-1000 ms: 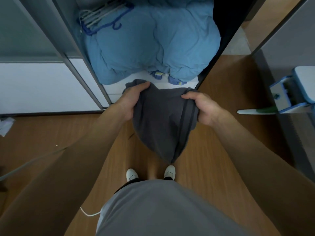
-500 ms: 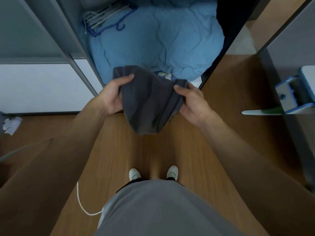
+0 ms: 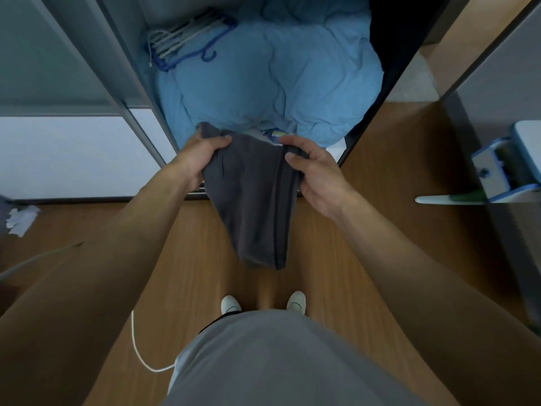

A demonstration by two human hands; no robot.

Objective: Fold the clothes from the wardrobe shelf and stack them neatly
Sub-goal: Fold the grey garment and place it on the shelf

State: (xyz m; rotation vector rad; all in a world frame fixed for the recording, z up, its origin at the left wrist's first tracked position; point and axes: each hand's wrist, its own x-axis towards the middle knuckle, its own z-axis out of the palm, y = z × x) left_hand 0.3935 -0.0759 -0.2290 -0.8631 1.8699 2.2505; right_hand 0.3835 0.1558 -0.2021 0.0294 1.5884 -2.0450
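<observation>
Head view. Left hand (image 3: pixel 199 155) and right hand (image 3: pixel 314 174) each pinch an upper corner of the dark grey garment (image 3: pixel 251 206), which hangs folded over the wooden floor (image 3: pixel 366 230) before the wardrobe shelf's blue bedding (image 3: pixel 278 83). The type of garment is unclear; hangers (image 3: pixel 187 39) partly shadowed.

Two hands: left hand (image 3: pixel 202 155), right hand (image 3: pixel 314 175); one grey garment (image 3: pixel 253 206); one blue duvet (image 3: pixel 272 83); two white shoes (image 3: pixel 230 304).

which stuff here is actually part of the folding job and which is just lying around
Part of the job: dark grey garment, gripped by left hand and right hand; blue bedding on the wardrobe shelf.

Just lying about: hangers, crumpled paper, white cable.
</observation>
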